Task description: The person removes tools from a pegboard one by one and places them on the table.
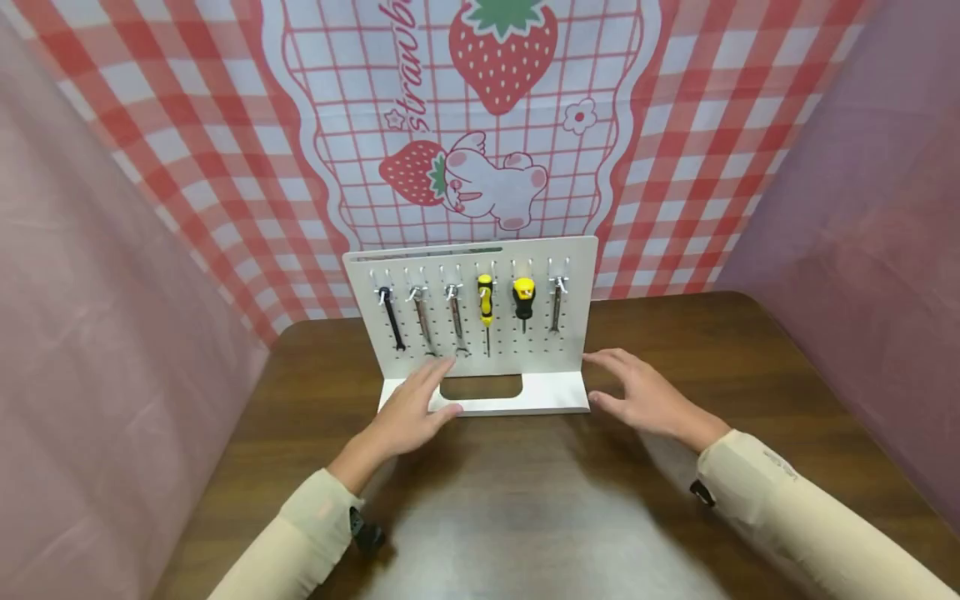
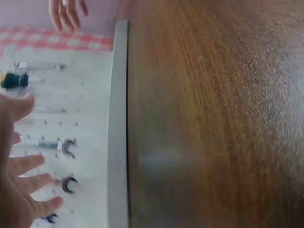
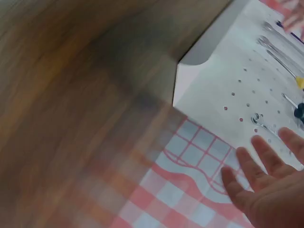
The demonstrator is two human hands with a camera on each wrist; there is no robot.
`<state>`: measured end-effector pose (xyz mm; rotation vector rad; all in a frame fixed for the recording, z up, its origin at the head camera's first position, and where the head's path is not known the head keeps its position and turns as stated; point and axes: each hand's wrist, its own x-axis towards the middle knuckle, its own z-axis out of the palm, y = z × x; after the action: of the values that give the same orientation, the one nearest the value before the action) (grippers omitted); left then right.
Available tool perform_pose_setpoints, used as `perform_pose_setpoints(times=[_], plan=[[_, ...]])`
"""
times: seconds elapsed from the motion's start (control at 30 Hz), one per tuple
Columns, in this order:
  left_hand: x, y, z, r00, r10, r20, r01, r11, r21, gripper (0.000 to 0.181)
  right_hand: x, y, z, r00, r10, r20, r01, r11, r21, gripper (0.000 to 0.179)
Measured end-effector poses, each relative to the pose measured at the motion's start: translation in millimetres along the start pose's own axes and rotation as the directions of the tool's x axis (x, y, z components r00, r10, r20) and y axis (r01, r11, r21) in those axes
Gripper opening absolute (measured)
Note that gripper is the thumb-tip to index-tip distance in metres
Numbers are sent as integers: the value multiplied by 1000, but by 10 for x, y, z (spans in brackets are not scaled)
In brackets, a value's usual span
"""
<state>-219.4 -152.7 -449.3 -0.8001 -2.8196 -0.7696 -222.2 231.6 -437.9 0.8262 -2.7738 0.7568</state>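
A white pegboard stand (image 1: 543, 354) stands upright on the table with tools hung in a row. From the left they are a black wrench (image 1: 392, 319), two silver wrenches (image 1: 423, 321), a slim yellow-and-black screwdriver (image 1: 486, 304), a stubby screwdriver (image 1: 523, 302) and a smaller silver wrench (image 1: 557, 307). My left hand (image 1: 412, 412) is in front of the stand's lower left, fingers spread and holding nothing. By the lower right edge, my right hand (image 1: 641, 396) holds nothing, its fingers extended. Whether either hand touches the stand, I cannot tell.
The stand's base has a rounded cut-out, with the brown wooden table (image 1: 510, 492) showing through. Behind it hangs a red-and-white checked cloth (image 1: 675, 167) with strawberry prints. Pink drapes (image 1: 112, 375) flank the table on both sides.
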Motion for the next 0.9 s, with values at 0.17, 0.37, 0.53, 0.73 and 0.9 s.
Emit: perform_pose_setpoints(times=[0.17, 0.37, 0.53, 0.73, 0.9], plan=[[9, -193, 89, 947, -100, -306, -8, 943, -332, 61, 116, 4, 15, 986, 123, -110, -83, 945, 316, 45], [53, -447, 175, 757, -366, -542, -57, 789, -612, 41, 308, -10, -30, 961, 183, -205, -51, 850, 524, 38], [75, -747, 148, 616, -558, -556, -12, 699, -715, 39, 484, -69, -61, 957, 176, -231, -12, 819, 574, 42], [29, -986, 116, 682, -618, -391, 68, 586, -807, 55, 615, -105, -69, 957, 188, -220, -10, 780, 625, 42], [-12, -1044, 150, 763, -577, -291, 91, 541, -836, 71, 642, -101, -67, 957, 200, -211, -15, 760, 649, 41]])
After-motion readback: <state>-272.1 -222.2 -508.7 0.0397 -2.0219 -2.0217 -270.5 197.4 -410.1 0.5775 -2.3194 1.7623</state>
